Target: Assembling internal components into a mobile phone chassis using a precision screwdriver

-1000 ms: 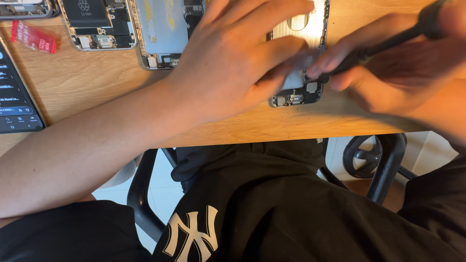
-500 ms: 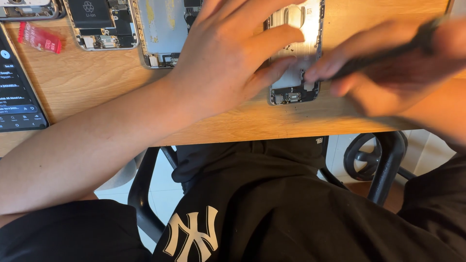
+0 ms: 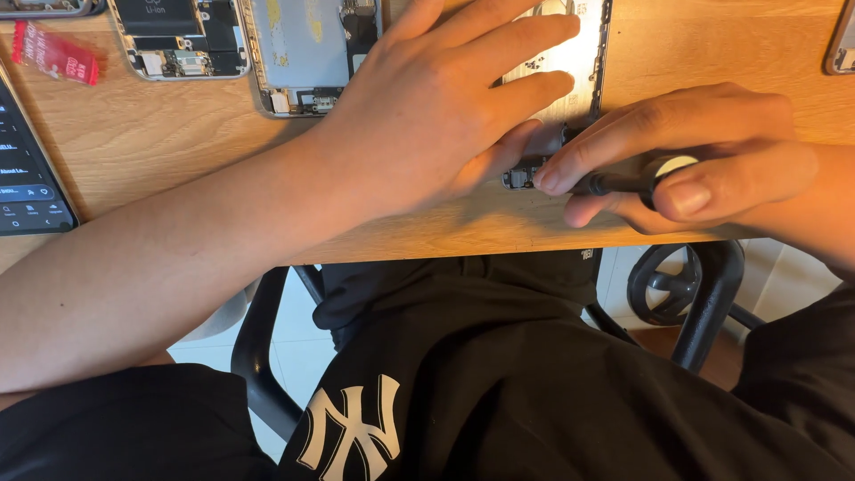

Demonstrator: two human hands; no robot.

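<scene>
Opened phone shell [image 3: 570, 67] lies flat on the wooden tabletop [image 3: 142, 134] at about 1 o'clock in the head view, pale inner plate showing, small dark parts at its lower end near the tabletop's front edge. Left hand [image 3: 436, 116] lies palm down across the shell's left half, fingers spread and pointing to 2 o'clock, thumb tucked down by the shell's bottom end, pressing it flat; grip spread, not closed round anything. Forearm runs from 8 o'clock up to the hand. Right hand [image 3: 695, 151] comes in from 3 o'clock, grip pressed together, pinching a small dark screwdriver [image 3: 614, 184] between thumb, index and middle finger; light round cap of the handle shows between the fingers. Screwdriver lies nearly level, tip pointing to 9 o'clock and meeting the shell's bottom end, just beside the left thumb; the tip itself is hidden. At 11 o'clock a second open phone [image 3: 312, 53], grey inside with yellowish strips, touches the left wrist area. Left of it a third open phone [image 3: 178, 36] with a black battery inside. Red packet [image 3: 53, 53] at 10 o'clock. Lit dark screen [image 3: 27, 169] at 9 o'clock. Black chair frame [image 3: 704, 294] below the tabletop.
</scene>
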